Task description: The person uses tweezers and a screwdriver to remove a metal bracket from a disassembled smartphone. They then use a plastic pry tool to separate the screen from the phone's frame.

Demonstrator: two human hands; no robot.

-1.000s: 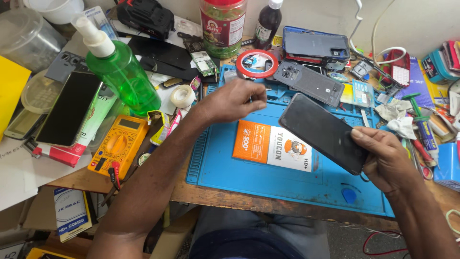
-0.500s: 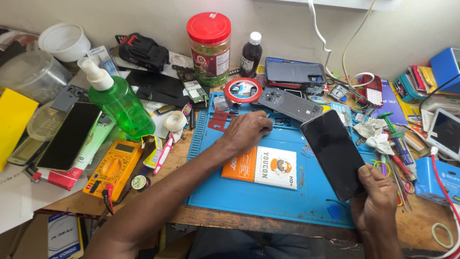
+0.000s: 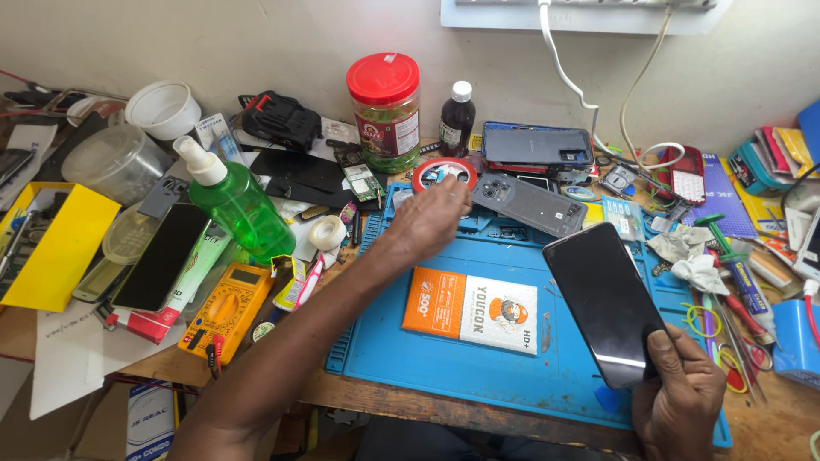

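My right hand point(image 3: 679, 401) grips the lower end of a black smartphone point(image 3: 602, 299), screen up, tilted over the blue work mat point(image 3: 512, 376). My left hand point(image 3: 427, 222) reaches across the mat's far edge, its fingers near a round red-rimmed tape roll point(image 3: 444, 173) and a grey phone back cover point(image 3: 530, 203). Whether those fingers pinch anything is not visible. An orange and white flat packet point(image 3: 470, 309) lies on the mat between my hands.
A green spray bottle point(image 3: 239, 205), yellow multimeter point(image 3: 226, 309), white tape roll point(image 3: 326, 232) and black phone point(image 3: 162, 256) lie left of the mat. A red-lidded jar point(image 3: 384, 111) and dark bottle point(image 3: 457, 119) stand at the wall. Tools, cloth and cables crowd the right side.
My left hand has moved away from me toward the red-rimmed roll at the mat's far edge. The view has tilted, and the phone stays in my right hand.
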